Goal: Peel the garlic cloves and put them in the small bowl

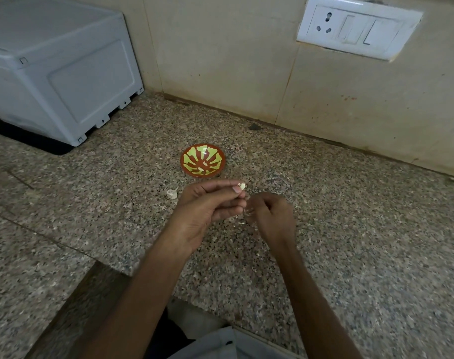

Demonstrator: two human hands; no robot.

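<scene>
Garlic clove point(242, 186) up in the air now, pale and small, pinched between the thumb and forefinger tip of our left hand point(210, 203), whose other fingers curl in below it. Our right hand point(270, 216) sits just beside, almost touching the left, knuckles up and fingers curled tight toward the clove; it is smeared with blur, and we cannot tell whether it pinches a strip of skin or nothing. Both hands hover over the speckled granite counter point(350, 229), just on our side of the small bowl point(216, 158), reddish brown with a yellow-green pattern, and we spot a pale peeled clove point(202, 168) lying at its bottom. Left of our left hand, on the stone, lies another whitish garlic piece point(172, 194), and a few papery peel scraps point(240, 222) are scattered under the hands. Far left stands a white appliance point(60, 68) on a black mat point(26, 141); a white socket plate point(358, 32) hangs on the tiled wall point(220, 60).
</scene>
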